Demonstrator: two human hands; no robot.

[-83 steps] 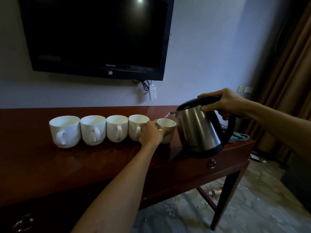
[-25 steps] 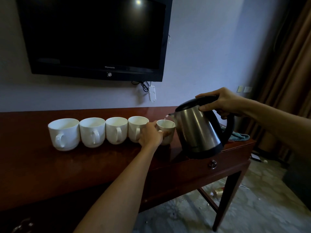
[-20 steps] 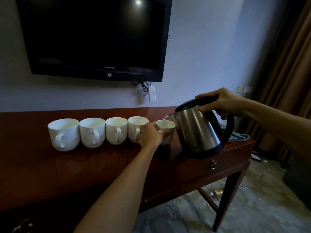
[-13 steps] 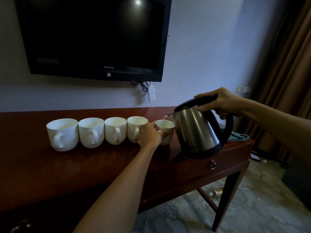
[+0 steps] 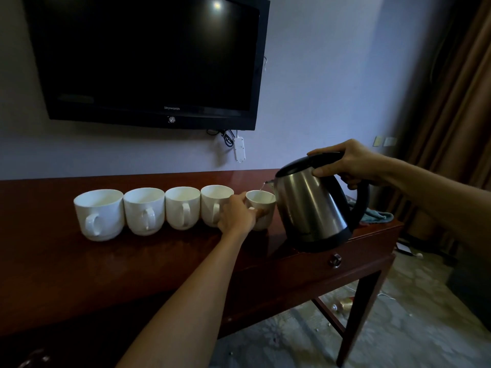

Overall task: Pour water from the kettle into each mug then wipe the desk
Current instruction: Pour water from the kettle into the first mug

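Several white mugs stand in a row on the dark wooden desk (image 5: 159, 261). My left hand (image 5: 236, 216) grips the rightmost mug (image 5: 263, 205) by its handle side. My right hand (image 5: 350, 166) holds the steel kettle (image 5: 310, 205) by its black handle, thumb on the lid. The kettle is tilted left, and a thin stream of water falls from its spout into the rightmost mug. The leftmost mug (image 5: 99, 213) and the three between show no water that I can make out. A teal cloth (image 5: 377, 216) lies on the desk behind the kettle.
A black television (image 5: 148, 59) hangs on the wall above the desk, with a white power strip (image 5: 239, 148) dangling below it. Brown curtains (image 5: 451, 115) hang at the right. The desk's right end has a drawer knob (image 5: 335, 260), and litter lies on the floor.
The kettle stays tilted over the rightmost mug with water still running. Both hands keep their holds. Only the camera has shifted slightly.
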